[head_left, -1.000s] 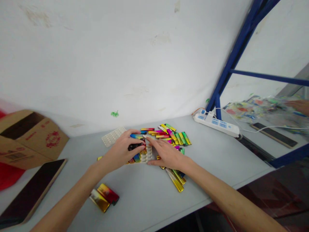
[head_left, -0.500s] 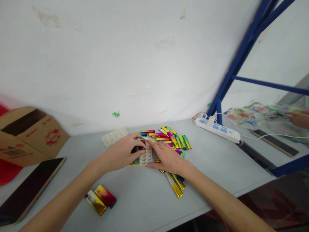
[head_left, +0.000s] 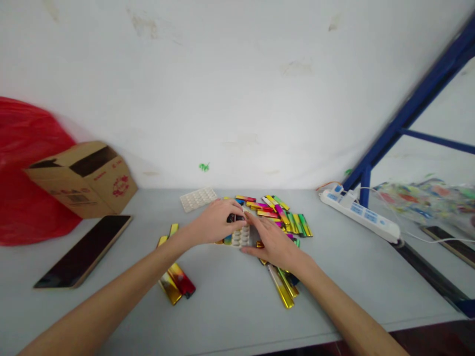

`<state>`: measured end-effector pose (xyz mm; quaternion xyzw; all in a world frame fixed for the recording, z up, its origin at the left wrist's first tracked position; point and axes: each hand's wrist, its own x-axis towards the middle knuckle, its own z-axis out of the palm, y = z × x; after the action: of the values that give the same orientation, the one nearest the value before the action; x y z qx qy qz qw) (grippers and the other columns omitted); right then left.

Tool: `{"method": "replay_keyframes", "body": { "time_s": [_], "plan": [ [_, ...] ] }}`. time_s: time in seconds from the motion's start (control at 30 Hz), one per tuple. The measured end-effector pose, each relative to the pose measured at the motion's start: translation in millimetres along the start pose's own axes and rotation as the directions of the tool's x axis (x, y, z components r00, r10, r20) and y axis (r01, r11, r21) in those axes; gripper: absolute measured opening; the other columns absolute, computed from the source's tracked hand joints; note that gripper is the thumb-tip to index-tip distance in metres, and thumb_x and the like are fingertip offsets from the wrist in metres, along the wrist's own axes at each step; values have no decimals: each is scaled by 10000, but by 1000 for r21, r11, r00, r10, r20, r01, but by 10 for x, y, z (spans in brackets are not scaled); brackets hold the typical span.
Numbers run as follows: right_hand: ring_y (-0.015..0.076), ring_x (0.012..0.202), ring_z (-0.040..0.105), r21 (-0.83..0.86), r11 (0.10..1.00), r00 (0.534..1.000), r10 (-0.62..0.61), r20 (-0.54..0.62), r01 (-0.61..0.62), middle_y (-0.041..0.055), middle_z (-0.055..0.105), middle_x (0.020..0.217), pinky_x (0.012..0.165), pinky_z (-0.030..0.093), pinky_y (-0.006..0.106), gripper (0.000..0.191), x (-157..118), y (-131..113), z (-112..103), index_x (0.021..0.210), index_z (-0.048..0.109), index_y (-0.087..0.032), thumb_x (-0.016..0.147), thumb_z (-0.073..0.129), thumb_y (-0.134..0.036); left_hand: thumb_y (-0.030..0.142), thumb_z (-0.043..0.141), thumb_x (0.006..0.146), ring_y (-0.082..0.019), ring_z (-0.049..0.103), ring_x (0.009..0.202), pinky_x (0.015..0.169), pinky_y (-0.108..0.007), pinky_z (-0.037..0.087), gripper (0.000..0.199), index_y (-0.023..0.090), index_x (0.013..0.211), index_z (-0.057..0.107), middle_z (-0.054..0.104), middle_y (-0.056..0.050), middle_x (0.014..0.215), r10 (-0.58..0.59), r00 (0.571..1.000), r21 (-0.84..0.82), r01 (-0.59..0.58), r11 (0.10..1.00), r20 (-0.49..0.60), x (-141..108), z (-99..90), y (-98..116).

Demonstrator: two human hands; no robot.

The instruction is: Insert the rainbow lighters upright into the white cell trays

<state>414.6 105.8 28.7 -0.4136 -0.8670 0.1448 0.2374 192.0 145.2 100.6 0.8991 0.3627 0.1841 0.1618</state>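
Note:
Over a white tray (head_left: pixel 242 238) with rows of cells, the thumb and fingers of my left hand (head_left: pixel 211 222) pinch a lighter (head_left: pixel 234 217). Its dark, shiny end shows between the fingertips; the rest is hidden. My right hand (head_left: pixel 276 244) holds the tray's right side, thumb at the near corner and index finger at the far end. Part of the tray lies under my left hand, where a few coloured pieces show in it. Shiny multicoloured lighters (head_left: pixel 294 223) are heaped behind and beside my right hand. Several more, including a red-and-gold lighter (head_left: pixel 180 279), lie near my left forearm.
A second white tray (head_left: pixel 198 199) lies by the wall. At left are a phone-like dark slab (head_left: pixel 83 252), a cardboard box (head_left: pixel 92 183) and a red bag (head_left: pixel 33 168). A power strip (head_left: pixel 359 212) lies at right beside a blue metal frame (head_left: pixel 393 128).
The camera view has swung, so the table things appear shifted right. Both hands stay at the tray, with the left still pinching the lighter. The other person's hand at far right is no longer distinct.

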Motion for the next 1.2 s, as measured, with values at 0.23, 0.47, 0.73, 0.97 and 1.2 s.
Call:
{"method": "replay_keyframes", "body": {
  "time_s": [0.23,0.47,0.73,0.97,1.2],
  "plan": [
    [364,1389,522,2,1000,1000,21,14,-21,202,542,1511,1141,435,567,945,-5,3,-4,1637,242,-198,896,772,-448,362,537,1013,-279,657,1173,1101,-495,419,277,254,1052,789,742,-78,1202,-25,998,77,20,997,65,-24,35,-47],
    [346,1381,530,-13,1000,1000,1,3,-1,181,548,1511,1156,427,563,981,-11,16,-1,1654,164,-224,908,758,-452,376,501,1043,-263,588,1288,1167,-533,385,343,302,1344,648,646,-79,1384,4,990,12,-3,1000,-141,-143,49,63],
    [353,1363,547,-20,1000,1000,-3,5,3,160,597,1462,1138,445,575,907,-48,39,24,1658,178,-253,948,700,-472,397,533,975,-249,684,1031,982,-399,519,279,212,1054,726,728,-78,1107,-239,884,109,305,946,-402,-978,-317,-289],
    [344,1355,559,-15,1000,1000,6,26,-6,165,593,1472,1139,445,573,898,-41,24,8,1658,187,-249,951,695,-469,550,587,900,-228,642,661,661,-332,439,367,211,1038,614,677,-10,717,-576,760,127,631,765,-301,-1401,-276,-693],
    [344,1384,542,-26,1000,1000,9,26,-9,155,588,1484,1146,441,582,910,-56,29,15,1664,162,-269,954,695,-470,351,577,866,-263,701,795,693,-318,465,482,232,1333,556,711,-29,837,-514,833,183,549,816,-207,-1135,-85,-766]
  ]
}}
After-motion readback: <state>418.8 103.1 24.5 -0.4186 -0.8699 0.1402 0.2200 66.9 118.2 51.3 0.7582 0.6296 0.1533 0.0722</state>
